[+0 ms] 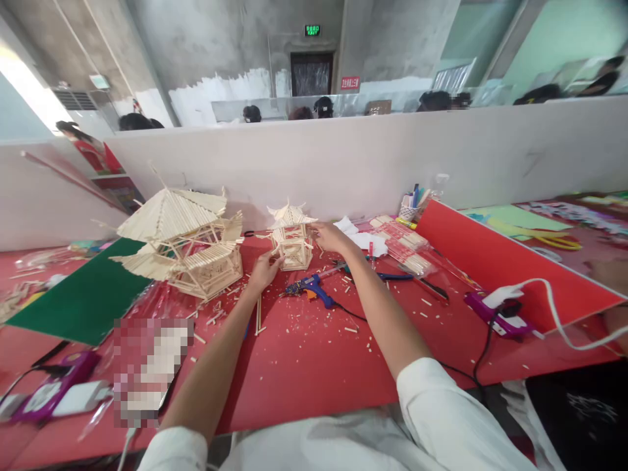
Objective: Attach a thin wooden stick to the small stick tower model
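Observation:
A small pavilion model (292, 239) made of thin wooden sticks stands on the red table (304, 366) near the back partition. My left hand (263, 270) grips its lower left corner with curled fingers. My right hand (330, 237) holds its right side just under the roof. A larger stick pavilion (184, 241) stands to the left, apart from both hands. A blue glue gun (312, 288) lies on the table just in front of the small model, between my forearms.
A green board (83, 297) lies at left. Stick bundles in plastic (409, 248) and a pen cup (409, 206) sit at back right. A red divider (495, 261) slants on the right, a purple power strip (495, 320) beside it. Stick scraps litter the table.

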Motion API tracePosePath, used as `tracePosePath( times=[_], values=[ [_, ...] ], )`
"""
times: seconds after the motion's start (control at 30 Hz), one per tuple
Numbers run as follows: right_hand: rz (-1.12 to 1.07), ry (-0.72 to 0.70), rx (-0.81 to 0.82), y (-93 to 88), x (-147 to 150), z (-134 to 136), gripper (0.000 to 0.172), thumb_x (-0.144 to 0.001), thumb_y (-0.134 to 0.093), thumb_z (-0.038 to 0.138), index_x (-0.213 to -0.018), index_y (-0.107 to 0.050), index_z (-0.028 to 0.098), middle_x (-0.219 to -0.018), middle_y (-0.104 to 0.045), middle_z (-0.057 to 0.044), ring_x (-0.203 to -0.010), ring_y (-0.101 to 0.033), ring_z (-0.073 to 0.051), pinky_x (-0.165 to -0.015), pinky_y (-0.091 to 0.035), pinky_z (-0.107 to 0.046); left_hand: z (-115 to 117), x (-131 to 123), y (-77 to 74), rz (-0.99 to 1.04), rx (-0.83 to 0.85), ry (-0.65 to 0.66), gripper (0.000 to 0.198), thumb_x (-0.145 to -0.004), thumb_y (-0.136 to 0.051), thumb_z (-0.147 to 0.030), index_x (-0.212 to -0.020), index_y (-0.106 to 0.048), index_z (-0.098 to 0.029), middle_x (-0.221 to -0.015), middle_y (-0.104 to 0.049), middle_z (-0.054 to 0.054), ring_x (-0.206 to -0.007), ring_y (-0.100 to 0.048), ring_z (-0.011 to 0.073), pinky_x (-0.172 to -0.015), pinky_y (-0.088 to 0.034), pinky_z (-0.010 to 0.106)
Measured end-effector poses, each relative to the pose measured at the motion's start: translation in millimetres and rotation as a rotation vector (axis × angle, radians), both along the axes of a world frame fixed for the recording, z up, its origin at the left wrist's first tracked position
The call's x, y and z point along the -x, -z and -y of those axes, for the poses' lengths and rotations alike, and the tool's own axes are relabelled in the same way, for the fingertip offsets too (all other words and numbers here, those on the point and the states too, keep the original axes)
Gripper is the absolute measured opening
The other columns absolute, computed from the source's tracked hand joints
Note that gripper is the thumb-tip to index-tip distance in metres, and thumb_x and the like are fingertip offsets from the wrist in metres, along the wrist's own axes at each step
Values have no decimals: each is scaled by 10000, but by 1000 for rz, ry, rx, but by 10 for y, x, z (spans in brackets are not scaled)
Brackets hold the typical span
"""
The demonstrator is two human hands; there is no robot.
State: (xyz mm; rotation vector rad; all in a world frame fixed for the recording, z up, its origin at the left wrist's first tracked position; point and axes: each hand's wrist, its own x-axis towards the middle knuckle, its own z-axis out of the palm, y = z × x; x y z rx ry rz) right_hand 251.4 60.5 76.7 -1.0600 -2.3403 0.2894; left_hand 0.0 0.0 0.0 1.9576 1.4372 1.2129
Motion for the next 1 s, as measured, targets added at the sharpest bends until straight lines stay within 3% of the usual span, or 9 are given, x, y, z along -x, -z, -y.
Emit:
tracePosePath(
  times=[0.27,0.4,0.63,0.77,0.87,1.0],
  values=[
    [28,76,-23,-266,-197,166,491,-875,-607,56,-1348,-634,186,-1307,-695,-128,-1173,-666,-270,-1009,-498,-383,38,114,-77,-295,77,-95,238,-880,-606,-258,-1043,-735,-141,-1008,-779,110,-939,-716,230,-880,-528,307],
    [5,80,-62,-423,-344,278,349,-919,-603,132,-1254,-685,185,-1274,-713,-110,-1169,-663,-245,-1011,-487,-364,167,134,-254,-455,103,-91,248,-873,-596,-219,-1069,-737,-164,-1022,-771,106,-965,-708,235,-872,-507,296],
    [75,152,13,-632,-594,625,222,-928,-594,235,-1092,-743,221,-1015,-777,-60,-878,-707,-195,-772,-500,-297,463,198,-593,-621,144,-29,218,-883,-570,-215,-1005,-750,-193,-990,-774,100,-915,-709,228,-798,-475,271],
    [130,72,100,-486,-505,953,179,-928,-603,269,-1028,-748,238,-986,-775,-53,-855,-698,-189,-741,-482,-290,627,260,-626,-678,189,-33,205,-867,-581,-199,-987,-748,-202,-990,-773,108,-926,-710,230,-785,-466,267],
    [142,13,150,-215,-300,1148,163,-925,-628,256,-1048,-734,242,-984,-776,-53,-840,-701,-192,-715,-463,-277,726,290,-616,-801,286,-102,128,-824,-634,-213,-897,-738,-193,-883,-764,124,-874,-717,258,-757,-471,283],
    [187,30,88,99,-32,1240,136,-947,-610,246,-989,-737,223,-947,-774,-63,-844,-701,-200,-724,-430,-265,765,342,-548,-849,340,-214,83,-786,-661,-247,-778,-702,-175,-759,-736,134,-834,-725,284,-729,-480,293]
  ],
)
